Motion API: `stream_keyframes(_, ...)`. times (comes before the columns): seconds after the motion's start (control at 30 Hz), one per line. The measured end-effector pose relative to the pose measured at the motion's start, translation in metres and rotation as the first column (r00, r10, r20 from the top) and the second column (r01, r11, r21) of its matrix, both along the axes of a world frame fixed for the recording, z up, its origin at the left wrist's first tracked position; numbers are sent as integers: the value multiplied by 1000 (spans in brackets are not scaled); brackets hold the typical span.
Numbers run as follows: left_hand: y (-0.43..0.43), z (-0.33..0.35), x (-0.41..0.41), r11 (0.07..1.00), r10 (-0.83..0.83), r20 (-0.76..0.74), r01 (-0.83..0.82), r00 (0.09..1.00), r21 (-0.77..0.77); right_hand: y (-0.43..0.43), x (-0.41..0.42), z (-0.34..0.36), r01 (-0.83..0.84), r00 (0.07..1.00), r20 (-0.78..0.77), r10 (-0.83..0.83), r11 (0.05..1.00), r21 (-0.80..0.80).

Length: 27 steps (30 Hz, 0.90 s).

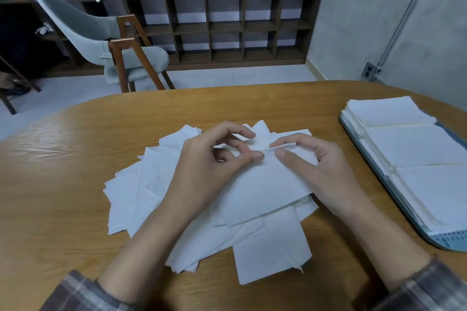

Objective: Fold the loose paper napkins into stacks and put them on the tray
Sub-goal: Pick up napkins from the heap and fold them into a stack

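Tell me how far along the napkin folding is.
Done: three folded stacks lie on the tray. In hand: left hand and right hand pinch the far edge of one napkin atop the loose pile. Left: that pile on the table, many sheets unfolded.

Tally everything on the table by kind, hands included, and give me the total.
tray: 1
folded napkin stacks on the tray: 3
heap of loose napkins: 1 (sheets overlap too much to count)
napkin being folded: 1
hands: 2, left hand and right hand, both pinching that napkin
Total: 8
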<state>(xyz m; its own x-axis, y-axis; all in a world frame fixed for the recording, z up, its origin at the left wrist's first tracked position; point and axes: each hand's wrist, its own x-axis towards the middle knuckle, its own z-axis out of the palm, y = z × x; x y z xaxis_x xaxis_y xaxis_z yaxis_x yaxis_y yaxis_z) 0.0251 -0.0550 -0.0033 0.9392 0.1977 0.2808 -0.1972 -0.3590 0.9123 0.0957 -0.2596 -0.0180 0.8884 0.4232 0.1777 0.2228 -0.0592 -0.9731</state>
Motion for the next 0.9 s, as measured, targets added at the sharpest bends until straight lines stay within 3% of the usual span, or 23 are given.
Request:
stream_keyframes(0.1, 5, 0, 2, 1000, -2, -92, 0, 996, -23, 0, 2, -1, 67, 997, -32, -66, 997, 36)
stream_keyframes(0.4, 2, -2, 2, 997, 25, -46, -28, 999, -65, 0, 0, -1, -93, 995, -21, 94, 995, 33)
stream_keyframes(0.63, 0, -3, 2, 996, 47, -43, -51, 998, -73, 0, -1, -2, -112, 990, 76, 116, 992, -55)
stream_keyframes(0.9, 1, -8, 4, 996, 79, -26, -80, 997, -30, 0, -1, -4, -134, 988, 73, 134, 991, 0)
